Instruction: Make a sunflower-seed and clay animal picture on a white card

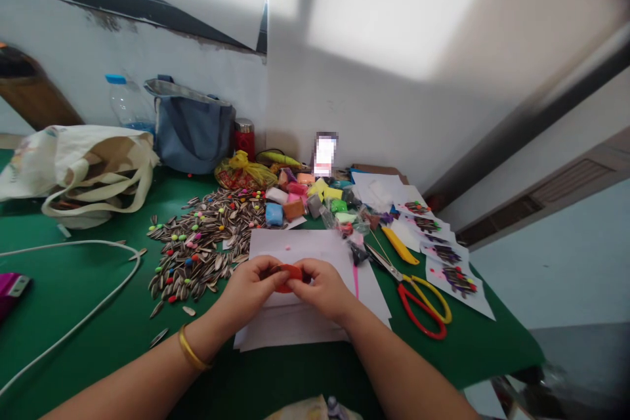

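Observation:
Both hands pinch a flattened piece of orange-red modelling clay above a stack of white paper. My left hand has its thumb on the clay's left side. On the other side, my right hand grips the edge between thumb and fingers. Part of the clay is hidden behind the fingertips. A small pink dot and a pink strip lie on the paper. Left of the stack spreads a heap of striped sunflower seeds mixed with small coloured beads or pellets.
Behind the paper sit coloured clay blocks. To the right lie scissors, a yellow utility knife and paper cards bearing seeds. Bags, a bottle and a lit phone stand along the back. A white cable crosses the left.

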Demonstrator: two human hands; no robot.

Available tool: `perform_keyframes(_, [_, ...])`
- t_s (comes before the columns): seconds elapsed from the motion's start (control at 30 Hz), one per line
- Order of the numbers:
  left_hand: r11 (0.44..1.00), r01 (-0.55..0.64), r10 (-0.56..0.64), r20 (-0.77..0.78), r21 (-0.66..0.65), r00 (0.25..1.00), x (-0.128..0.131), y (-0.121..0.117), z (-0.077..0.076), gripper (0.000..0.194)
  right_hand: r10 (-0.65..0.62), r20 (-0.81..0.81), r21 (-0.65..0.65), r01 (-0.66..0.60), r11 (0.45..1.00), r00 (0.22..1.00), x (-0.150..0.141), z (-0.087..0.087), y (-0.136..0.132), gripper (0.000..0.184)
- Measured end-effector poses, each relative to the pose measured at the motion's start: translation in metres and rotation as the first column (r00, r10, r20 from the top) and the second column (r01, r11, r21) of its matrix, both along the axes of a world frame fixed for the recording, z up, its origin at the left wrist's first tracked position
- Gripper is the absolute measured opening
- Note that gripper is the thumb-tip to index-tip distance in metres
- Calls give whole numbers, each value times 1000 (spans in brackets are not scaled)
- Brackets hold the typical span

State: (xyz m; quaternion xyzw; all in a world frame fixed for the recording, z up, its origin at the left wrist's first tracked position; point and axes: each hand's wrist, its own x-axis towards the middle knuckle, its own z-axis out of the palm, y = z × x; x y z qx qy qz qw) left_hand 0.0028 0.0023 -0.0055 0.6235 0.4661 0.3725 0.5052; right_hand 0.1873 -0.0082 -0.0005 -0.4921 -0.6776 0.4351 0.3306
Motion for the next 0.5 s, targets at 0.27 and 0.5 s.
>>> perform_keyframes(0.27, [998,21,-15,79,-67,997,2,-1,1,25,27,-10,-13,-27,1000,1000,1,-3,0,14])
perform_keyframes(0.5, [991,11,12,177,-131,984,2,-1,1,29,28,-21,2,-28,1000,999,1,-1,-1,13])
